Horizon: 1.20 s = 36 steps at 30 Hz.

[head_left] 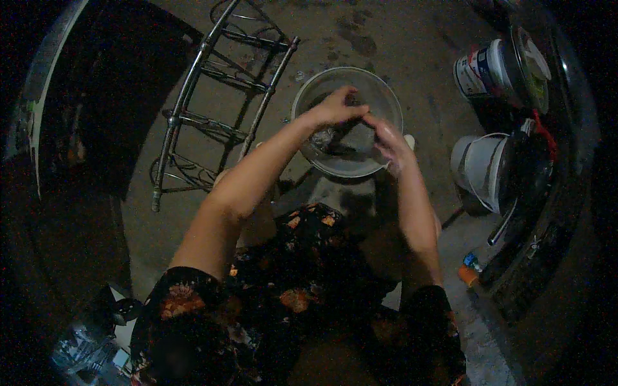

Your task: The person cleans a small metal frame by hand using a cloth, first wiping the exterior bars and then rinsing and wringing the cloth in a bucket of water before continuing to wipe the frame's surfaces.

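A round, pale basin (299,96) stands on the floor in front of me, with both my hands over it. My left hand (338,108) is bent at the fingers, which close around something dark that I cannot make out. My right hand (391,143) meets its fingertips near the basin's middle; motion blur and dim light hide how its fingers are set. Below the hands, a dark, glinting wet mass (327,138) lies in the basin, its kind unclear.
A metal tube rack (187,96) lies on the floor to the left. On the right are a printed white bucket (483,69) and a plain pale bucket (477,164) with a wire handle. An orange item (468,276) lies lower right.
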Each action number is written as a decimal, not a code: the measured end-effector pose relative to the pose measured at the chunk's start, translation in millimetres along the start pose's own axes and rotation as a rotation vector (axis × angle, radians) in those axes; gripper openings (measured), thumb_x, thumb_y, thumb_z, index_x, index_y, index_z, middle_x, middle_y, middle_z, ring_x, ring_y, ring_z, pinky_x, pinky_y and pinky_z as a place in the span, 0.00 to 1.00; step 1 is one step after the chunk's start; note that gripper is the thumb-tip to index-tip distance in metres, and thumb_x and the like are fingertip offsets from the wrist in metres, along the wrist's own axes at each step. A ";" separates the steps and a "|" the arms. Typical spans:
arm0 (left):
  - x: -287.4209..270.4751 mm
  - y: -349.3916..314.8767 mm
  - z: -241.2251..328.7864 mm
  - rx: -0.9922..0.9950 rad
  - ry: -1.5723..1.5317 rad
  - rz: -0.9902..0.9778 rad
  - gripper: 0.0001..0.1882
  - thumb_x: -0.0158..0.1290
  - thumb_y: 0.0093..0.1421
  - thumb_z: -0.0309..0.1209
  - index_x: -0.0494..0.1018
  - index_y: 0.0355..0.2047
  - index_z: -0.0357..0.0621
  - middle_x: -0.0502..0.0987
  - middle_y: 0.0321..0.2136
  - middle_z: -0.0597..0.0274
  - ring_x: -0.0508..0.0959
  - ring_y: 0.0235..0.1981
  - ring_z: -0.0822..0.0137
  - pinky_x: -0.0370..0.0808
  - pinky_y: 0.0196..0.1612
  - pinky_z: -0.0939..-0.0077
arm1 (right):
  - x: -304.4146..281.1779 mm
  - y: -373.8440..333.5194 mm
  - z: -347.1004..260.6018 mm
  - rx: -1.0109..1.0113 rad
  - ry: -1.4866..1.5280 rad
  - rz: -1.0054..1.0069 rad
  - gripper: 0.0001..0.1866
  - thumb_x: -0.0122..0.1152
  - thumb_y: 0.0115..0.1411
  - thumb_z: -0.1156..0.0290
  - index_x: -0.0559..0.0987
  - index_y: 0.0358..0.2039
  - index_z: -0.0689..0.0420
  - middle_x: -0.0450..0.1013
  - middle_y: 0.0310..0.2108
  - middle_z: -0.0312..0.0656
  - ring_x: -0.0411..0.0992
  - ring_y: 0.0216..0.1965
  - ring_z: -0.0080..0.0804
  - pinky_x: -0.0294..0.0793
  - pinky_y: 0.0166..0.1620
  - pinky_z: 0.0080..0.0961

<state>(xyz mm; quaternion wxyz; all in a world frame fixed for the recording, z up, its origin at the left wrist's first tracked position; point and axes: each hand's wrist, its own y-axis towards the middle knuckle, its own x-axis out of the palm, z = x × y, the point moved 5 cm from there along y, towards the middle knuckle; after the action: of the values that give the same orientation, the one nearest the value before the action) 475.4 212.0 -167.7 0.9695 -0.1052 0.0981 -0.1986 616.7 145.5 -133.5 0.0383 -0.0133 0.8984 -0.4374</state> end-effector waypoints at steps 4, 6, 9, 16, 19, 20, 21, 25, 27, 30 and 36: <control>-19.1 20.6 -110.1 -0.597 -0.331 -0.176 0.20 0.48 0.58 0.40 0.70 0.45 0.39 0.74 0.39 0.58 0.73 0.35 0.62 0.70 0.39 0.67 | 7.8 -27.6 -41.3 0.025 0.505 -0.221 0.26 0.51 0.61 0.56 0.67 0.56 0.56 0.64 0.56 0.40 0.63 0.55 0.35 0.63 0.57 0.34; -14.7 9.6 -101.1 -0.680 -0.171 -0.260 0.21 0.45 0.58 0.40 0.69 0.46 0.40 0.74 0.38 0.58 0.73 0.35 0.61 0.70 0.39 0.66 | -3.3 -27.0 -43.2 -0.069 0.602 -0.203 0.22 0.48 0.63 0.60 0.68 0.54 0.58 0.66 0.54 0.41 0.65 0.54 0.35 0.64 0.57 0.35; -0.9 -16.5 -57.1 -0.704 -0.322 -0.290 0.21 0.44 0.57 0.44 0.70 0.42 0.39 0.72 0.37 0.56 0.70 0.36 0.61 0.68 0.38 0.62 | -13.0 -12.7 -34.9 -0.113 0.806 -0.425 0.20 0.47 0.64 0.62 0.70 0.52 0.60 0.68 0.52 0.43 0.67 0.52 0.38 0.65 0.56 0.35; -17.8 -3.9 -31.5 -0.537 -0.710 -0.169 0.28 0.45 0.56 0.50 0.67 0.47 0.39 0.71 0.44 0.54 0.68 0.43 0.59 0.67 0.43 0.57 | -18.9 12.1 -16.3 0.010 0.502 -0.041 0.19 0.57 0.60 0.59 0.75 0.43 0.63 0.74 0.41 0.44 0.73 0.40 0.33 0.74 0.39 0.28; -49.6 -1.0 -36.5 -0.567 -0.464 0.125 0.22 0.47 0.56 0.45 0.73 0.38 0.37 0.74 0.35 0.55 0.72 0.34 0.59 0.68 0.36 0.60 | -43.6 42.1 14.7 -0.130 -0.004 0.092 0.16 0.61 0.56 0.59 0.78 0.32 0.61 0.75 0.30 0.40 0.72 0.29 0.26 0.71 0.28 0.24; -60.5 -3.0 -38.6 -0.590 -0.372 0.178 0.20 0.47 0.57 0.44 0.74 0.36 0.37 0.74 0.33 0.55 0.73 0.32 0.59 0.68 0.35 0.61 | -48.9 44.4 16.2 -0.178 -0.012 0.145 0.15 0.62 0.56 0.59 0.78 0.30 0.61 0.75 0.27 0.38 0.71 0.26 0.25 0.69 0.27 0.24; -64.2 -5.3 -38.1 -0.542 -0.487 0.275 0.19 0.48 0.58 0.42 0.75 0.34 0.36 0.75 0.29 0.57 0.73 0.29 0.61 0.69 0.33 0.65 | -54.4 46.5 17.3 -0.227 -0.019 0.199 0.15 0.63 0.55 0.59 0.78 0.27 0.60 0.74 0.24 0.37 0.70 0.24 0.24 0.68 0.26 0.24; -71.0 -3.9 -20.6 -0.216 -0.048 0.205 0.17 0.46 0.60 0.39 0.74 0.38 0.37 0.76 0.32 0.57 0.74 0.30 0.64 0.70 0.34 0.67 | -78.9 52.3 3.0 -0.294 -0.136 0.327 0.16 0.64 0.54 0.58 0.79 0.31 0.59 0.75 0.31 0.40 0.72 0.29 0.27 0.71 0.31 0.26; -41.7 -10.0 -2.3 -0.084 0.017 0.144 0.16 0.43 0.62 0.35 0.74 0.41 0.38 0.77 0.39 0.53 0.77 0.36 0.62 0.72 0.39 0.67 | -57.6 52.1 3.9 -0.170 0.153 0.232 0.24 0.63 0.52 0.50 0.79 0.34 0.61 0.72 0.39 0.43 0.69 0.38 0.32 0.68 0.40 0.32; 30.9 -33.7 -4.3 -0.165 0.103 -0.122 0.15 0.46 0.56 0.32 0.71 0.41 0.35 0.75 0.40 0.46 0.74 0.44 0.50 0.69 0.44 0.57 | 3.0 40.1 1.3 0.004 0.307 0.052 0.27 0.61 0.52 0.52 0.74 0.45 0.60 0.68 0.49 0.46 0.66 0.48 0.38 0.64 0.48 0.37; 71.3 -45.1 -88.2 -0.246 0.243 -0.400 0.10 0.50 0.51 0.32 0.75 0.31 0.40 0.76 0.30 0.50 0.75 0.31 0.52 0.71 0.36 0.61 | -5.1 160.6 113.8 0.139 0.222 0.151 0.23 0.55 0.54 0.73 0.67 0.51 0.61 0.71 0.41 0.48 0.71 0.38 0.37 0.74 0.33 0.39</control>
<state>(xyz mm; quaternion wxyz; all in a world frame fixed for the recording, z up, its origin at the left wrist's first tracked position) 502.9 127.9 -251.9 0.8719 -0.2150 0.2144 -0.3842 632.4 155.6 -329.6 -0.0276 0.1052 0.8632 -0.4931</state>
